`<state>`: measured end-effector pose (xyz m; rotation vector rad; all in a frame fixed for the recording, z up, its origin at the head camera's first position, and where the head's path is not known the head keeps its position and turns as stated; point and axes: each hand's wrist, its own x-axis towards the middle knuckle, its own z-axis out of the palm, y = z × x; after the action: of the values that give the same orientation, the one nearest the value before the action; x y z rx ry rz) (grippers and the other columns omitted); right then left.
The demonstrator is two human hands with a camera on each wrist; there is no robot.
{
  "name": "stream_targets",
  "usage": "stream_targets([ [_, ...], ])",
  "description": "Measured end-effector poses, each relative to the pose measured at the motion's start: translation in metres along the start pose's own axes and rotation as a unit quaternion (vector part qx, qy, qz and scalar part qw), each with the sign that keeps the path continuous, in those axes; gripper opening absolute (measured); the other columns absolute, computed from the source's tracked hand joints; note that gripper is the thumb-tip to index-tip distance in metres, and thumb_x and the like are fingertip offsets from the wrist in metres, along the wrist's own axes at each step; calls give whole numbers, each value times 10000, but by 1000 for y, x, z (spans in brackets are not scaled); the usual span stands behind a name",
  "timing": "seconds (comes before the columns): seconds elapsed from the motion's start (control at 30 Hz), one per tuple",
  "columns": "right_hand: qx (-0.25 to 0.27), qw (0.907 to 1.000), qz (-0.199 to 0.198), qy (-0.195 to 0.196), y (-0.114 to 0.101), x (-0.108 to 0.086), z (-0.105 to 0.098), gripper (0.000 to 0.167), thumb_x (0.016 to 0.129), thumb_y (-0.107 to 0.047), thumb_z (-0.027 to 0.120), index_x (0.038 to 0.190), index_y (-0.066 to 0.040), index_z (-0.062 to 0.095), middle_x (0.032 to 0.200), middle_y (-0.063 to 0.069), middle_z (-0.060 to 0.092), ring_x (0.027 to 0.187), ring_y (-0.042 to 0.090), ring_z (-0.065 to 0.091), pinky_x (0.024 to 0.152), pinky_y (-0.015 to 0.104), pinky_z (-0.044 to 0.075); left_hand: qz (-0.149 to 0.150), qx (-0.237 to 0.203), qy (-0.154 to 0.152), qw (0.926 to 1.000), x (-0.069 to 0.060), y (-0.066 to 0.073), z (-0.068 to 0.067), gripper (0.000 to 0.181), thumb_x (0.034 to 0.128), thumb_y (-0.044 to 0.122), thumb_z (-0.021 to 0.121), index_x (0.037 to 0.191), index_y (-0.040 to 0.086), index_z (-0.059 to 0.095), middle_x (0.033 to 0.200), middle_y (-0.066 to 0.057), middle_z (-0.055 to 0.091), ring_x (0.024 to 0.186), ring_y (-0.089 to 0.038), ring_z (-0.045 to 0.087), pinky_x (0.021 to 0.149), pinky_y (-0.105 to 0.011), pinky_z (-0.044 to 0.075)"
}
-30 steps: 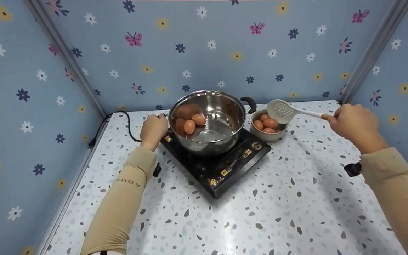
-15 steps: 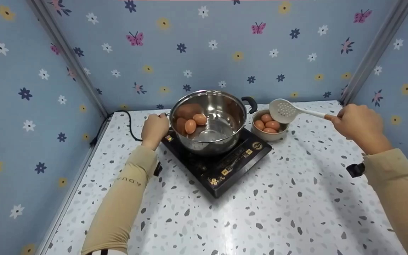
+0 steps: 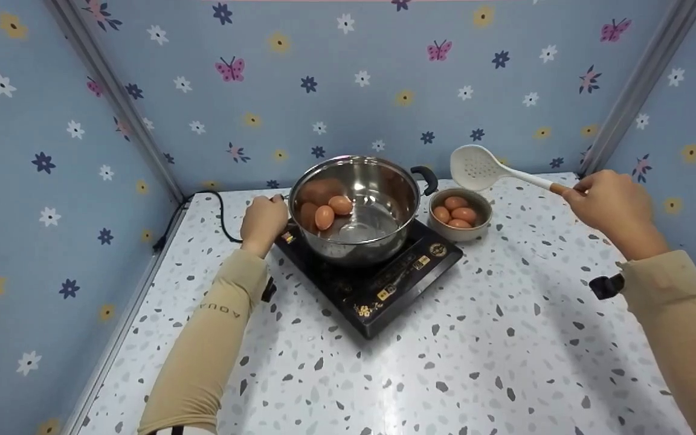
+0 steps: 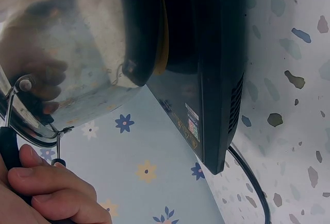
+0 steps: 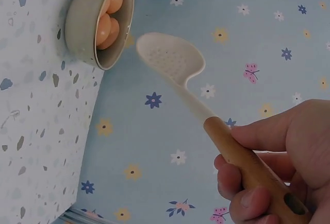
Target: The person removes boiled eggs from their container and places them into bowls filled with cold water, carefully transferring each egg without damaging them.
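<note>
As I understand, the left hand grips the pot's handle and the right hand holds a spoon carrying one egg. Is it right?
Not quite: the spoon carries nothing; the head view shows its bare, holed surface. The left hand grips the handle of the pot, and the right hand holds the spoon.

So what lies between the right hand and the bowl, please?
In the right wrist view, the slotted spoon stretches from the right hand toward the bowl.

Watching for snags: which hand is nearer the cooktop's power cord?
Left. The left hand, gripping the pot handle, is close beside the cord; the right hand, holding the skimmer, is far off beyond the bowl.
</note>
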<state>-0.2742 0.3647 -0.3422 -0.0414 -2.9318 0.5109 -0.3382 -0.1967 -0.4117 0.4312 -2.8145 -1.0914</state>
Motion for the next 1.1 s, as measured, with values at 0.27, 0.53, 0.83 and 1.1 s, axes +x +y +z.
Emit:
stream_targets([
  [0.27, 590, 9972, 34, 459, -8, 1, 1, 469, 1102, -329, 594, 1225, 93, 757, 998, 326, 723, 607, 262, 526, 501, 386, 392, 6, -11, -12, 10000, 0, -1, 2, 569, 1142, 366, 305, 1082, -4, 733, 1182, -261, 748, 1064, -432, 722, 925, -587, 549],
  [0.53, 1297, 9893, 127, 651, -16, 3, 3, 506, 1101, -376, 616, 1254, 86, 756, 913, 197, 743, 646, 163, 535, 516, 305, 427, 100, -97, 38, 9999, -1, -1, 2, 541, 1145, 355, 311, 1031, 8, 710, 1090, -252, 740, 961, -405, 703, 854, -561, 535],
  [0.83, 1569, 9867, 91, 420, -29, 3, 3, 508, 1096, -377, 625, 1226, 94, 763, 784, 9, 699, 629, 151, 536, 514, 307, 434, 126, -119, 40, 9998, -1, -2, 2, 540, 1146, 352, 306, 1048, 0, 704, 1150, -273, 735, 1012, -425, 703, 911, -582, 534],
  [1.1, 1679, 9851, -4, 368, -37, 6, 6, 476, 1100, -350, 613, 1188, 89, 777, 736, -31, 675, 630, 153, 533, 518, 303, 434, 85, -85, -12, 9999, 1, -3, 3, 543, 1150, 372, 310, 1038, 21, 709, 1129, -247, 739, 974, -403, 699, 878, -572, 535],
])
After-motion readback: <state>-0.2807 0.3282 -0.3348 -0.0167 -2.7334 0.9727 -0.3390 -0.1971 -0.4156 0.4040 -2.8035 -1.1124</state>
